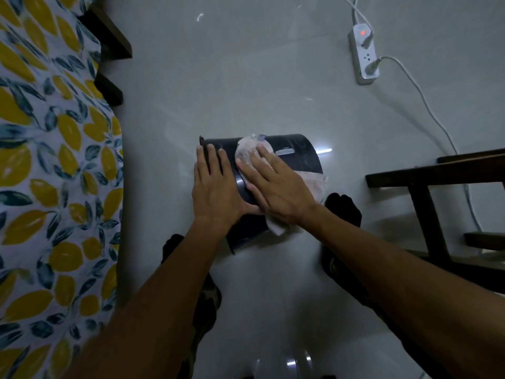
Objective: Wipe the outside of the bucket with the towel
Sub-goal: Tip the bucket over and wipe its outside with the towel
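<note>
A dark bucket (300, 157) lies on its side on the pale tiled floor, its rim to the left. My left hand (216, 187) rests flat on the bucket near the rim, fingers together and pointing away from me. A pale, crumpled towel (250, 149) is spread over the bucket's curved wall. My right hand (276, 184) presses down on the towel with fingers spread, holding it against the bucket. Part of the towel hangs out below and right of that hand.
A bed with a lemon-print sheet (49, 160) fills the left side, over a dark wooden frame (109, 36). A white power strip (364, 56) with cables lies at the far right. Dark wooden furniture (426, 192) stands on the right. My dark-socked feet (344, 206) flank the bucket.
</note>
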`<state>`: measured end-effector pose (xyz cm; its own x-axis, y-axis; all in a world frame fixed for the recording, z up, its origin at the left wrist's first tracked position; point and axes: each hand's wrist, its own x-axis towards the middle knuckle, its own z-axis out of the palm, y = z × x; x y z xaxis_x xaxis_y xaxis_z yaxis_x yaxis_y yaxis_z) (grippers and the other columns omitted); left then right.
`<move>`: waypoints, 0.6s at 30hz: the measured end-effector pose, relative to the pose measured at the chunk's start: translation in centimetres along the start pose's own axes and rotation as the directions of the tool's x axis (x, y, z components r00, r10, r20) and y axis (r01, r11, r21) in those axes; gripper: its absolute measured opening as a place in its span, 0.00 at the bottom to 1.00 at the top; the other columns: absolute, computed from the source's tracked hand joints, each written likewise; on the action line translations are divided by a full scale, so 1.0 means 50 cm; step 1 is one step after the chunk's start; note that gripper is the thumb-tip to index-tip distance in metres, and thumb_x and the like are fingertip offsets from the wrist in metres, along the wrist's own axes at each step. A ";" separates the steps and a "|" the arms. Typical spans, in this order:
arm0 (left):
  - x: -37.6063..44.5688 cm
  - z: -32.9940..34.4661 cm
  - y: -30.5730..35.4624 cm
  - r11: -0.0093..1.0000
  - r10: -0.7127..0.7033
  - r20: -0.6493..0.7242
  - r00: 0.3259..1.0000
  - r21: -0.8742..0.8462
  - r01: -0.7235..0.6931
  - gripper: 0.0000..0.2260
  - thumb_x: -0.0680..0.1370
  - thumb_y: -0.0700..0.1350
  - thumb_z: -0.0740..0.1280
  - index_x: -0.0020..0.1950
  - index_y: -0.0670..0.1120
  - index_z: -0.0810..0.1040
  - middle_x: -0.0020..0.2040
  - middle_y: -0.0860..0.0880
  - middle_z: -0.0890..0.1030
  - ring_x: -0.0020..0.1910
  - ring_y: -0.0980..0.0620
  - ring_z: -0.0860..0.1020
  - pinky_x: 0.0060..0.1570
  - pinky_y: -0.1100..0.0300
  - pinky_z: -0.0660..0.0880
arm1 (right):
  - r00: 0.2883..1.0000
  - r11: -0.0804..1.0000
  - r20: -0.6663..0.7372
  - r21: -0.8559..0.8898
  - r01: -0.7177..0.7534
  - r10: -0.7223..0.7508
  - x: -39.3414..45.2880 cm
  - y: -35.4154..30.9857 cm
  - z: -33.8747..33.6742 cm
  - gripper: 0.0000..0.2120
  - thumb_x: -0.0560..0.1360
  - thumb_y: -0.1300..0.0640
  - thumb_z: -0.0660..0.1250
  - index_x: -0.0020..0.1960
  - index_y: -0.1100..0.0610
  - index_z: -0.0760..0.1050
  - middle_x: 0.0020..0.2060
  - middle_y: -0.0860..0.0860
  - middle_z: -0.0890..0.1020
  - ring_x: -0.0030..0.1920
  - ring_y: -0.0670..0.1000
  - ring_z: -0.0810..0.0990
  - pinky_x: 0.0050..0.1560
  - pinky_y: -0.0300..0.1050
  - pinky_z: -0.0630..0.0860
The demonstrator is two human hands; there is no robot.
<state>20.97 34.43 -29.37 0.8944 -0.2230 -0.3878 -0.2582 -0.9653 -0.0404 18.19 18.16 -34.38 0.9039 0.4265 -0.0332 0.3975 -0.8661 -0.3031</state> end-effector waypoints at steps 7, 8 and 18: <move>-0.011 0.011 0.001 1.000 0.005 0.005 1.000 0.014 -0.005 0.71 0.54 0.86 0.53 0.81 0.36 0.48 0.81 0.35 0.48 0.80 0.36 0.42 0.78 0.41 0.43 | 0.979 0.979 -0.019 0.001 -0.205 0.205 0.114 -0.009 -0.009 0.25 0.84 0.48 0.48 0.78 0.55 0.64 0.74 0.56 0.72 0.73 0.59 0.69 0.74 0.56 0.63; -0.014 0.009 0.002 1.000 0.000 0.004 1.000 0.007 0.000 0.71 0.54 0.86 0.57 0.81 0.36 0.48 0.81 0.35 0.48 0.80 0.36 0.42 0.78 0.42 0.43 | 0.973 0.973 0.003 0.005 -0.231 0.231 0.130 0.002 -0.011 0.25 0.84 0.48 0.48 0.76 0.56 0.65 0.70 0.56 0.75 0.70 0.59 0.72 0.71 0.57 0.66; -0.009 -0.001 0.003 0.997 -0.034 0.028 0.999 -0.061 0.036 0.71 0.53 0.83 0.64 0.82 0.41 0.45 0.82 0.38 0.44 0.80 0.37 0.43 0.77 0.40 0.47 | 0.840 0.841 0.055 0.005 -0.541 0.540 0.091 0.142 -0.004 0.29 0.84 0.47 0.43 0.78 0.61 0.62 0.76 0.59 0.68 0.76 0.64 0.64 0.74 0.58 0.64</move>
<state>20.58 34.37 -29.16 0.8923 -0.1857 -0.4115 -0.2029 -0.9792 0.0021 25.19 13.88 -36.48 0.9652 -0.0948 -0.2435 -0.1550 -0.9580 -0.2414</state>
